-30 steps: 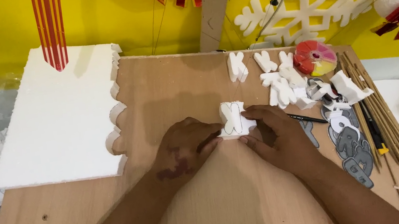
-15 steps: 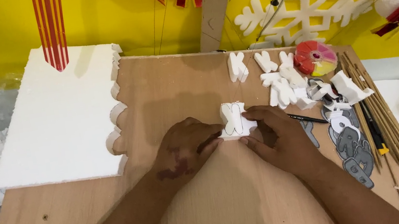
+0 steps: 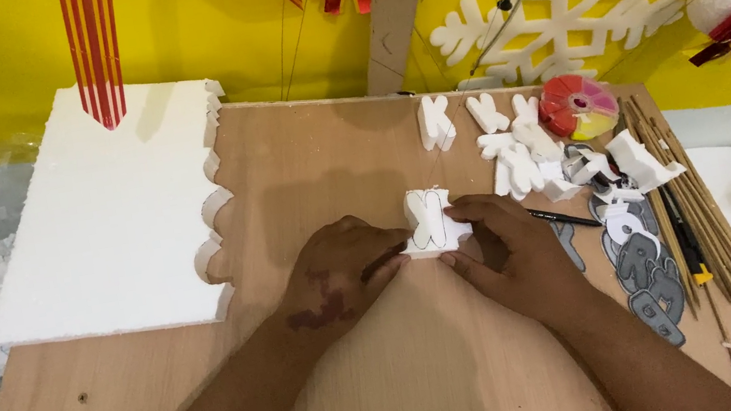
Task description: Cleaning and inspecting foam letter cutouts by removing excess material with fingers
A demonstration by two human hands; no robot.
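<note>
Change: almost nothing has moved since the earlier frames; both hands sit in the same spot at the small foam piece, no visible shift.
Foam sheet: big white foam sheet (image 3: 108,217) lies at the left, half on the tabletop (image 3: 328,153); its right edge is cut into scallops, the rest is uncut.
Left hand: left hand (image 3: 342,273) is curled, fingertips pressing the foam piece from the left.
Foam piece: small white foam piece (image 3: 432,221) sits on the tabletop near centre, pinched between both hands; a thin vertical wire appears to run through it, hard to be sure.
Right hand: right hand (image 3: 510,256) is closed on the piece's right side, thumb underneath.
Finished cuts: several cut foam letters (image 3: 513,148) lie well apart to the right.
Right edge: grey templates (image 3: 639,265), a red round disc (image 3: 577,106), and wooden sticks (image 3: 686,194).
Progress: judging by this, a batch is cut, one piece is mid-work, and much sheet remains.
</note>
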